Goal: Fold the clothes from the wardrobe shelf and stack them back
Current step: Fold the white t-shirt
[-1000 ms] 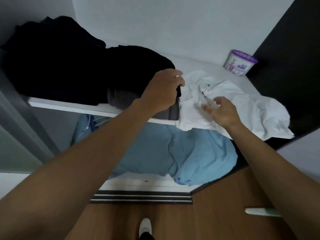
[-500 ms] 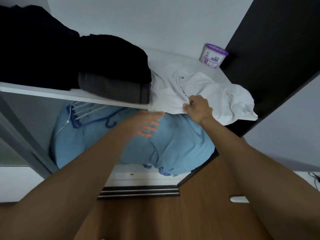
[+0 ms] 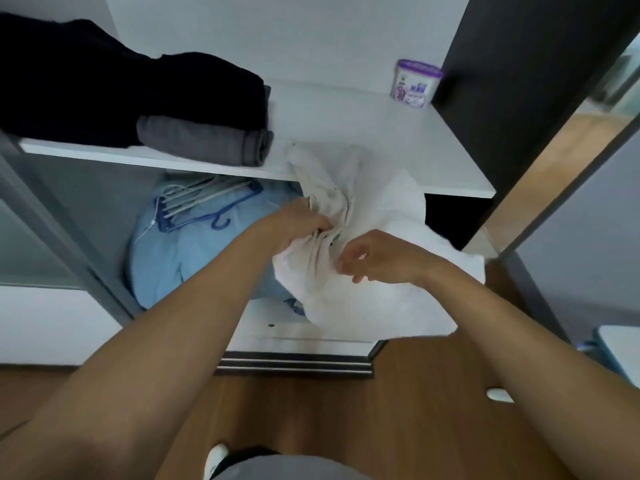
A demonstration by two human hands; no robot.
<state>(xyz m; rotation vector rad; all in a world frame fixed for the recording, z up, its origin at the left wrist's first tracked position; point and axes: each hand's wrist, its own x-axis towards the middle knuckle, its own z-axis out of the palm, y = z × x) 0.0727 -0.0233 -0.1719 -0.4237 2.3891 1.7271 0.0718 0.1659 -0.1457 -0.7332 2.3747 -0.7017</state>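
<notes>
White wardrobe shelf (image 3: 381, 133): black clothes pile (image 3: 104, 81) at left, folded grey garment (image 3: 201, 140) against it, purple-lidded tub (image 3: 415, 84) back right. White shirt (image 3: 388, 230) has one end on the shelf's front edge, with the rest bunched below. Left hand (image 3: 298, 223) grips the bunched cloth. Right hand (image 3: 377, 258) is curled against the shirt; can't tell if it grips.

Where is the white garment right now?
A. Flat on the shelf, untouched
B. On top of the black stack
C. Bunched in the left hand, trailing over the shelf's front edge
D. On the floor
C: the left hand grips the bunched white garment, which trails from the shelf down over its front edge.
</notes>
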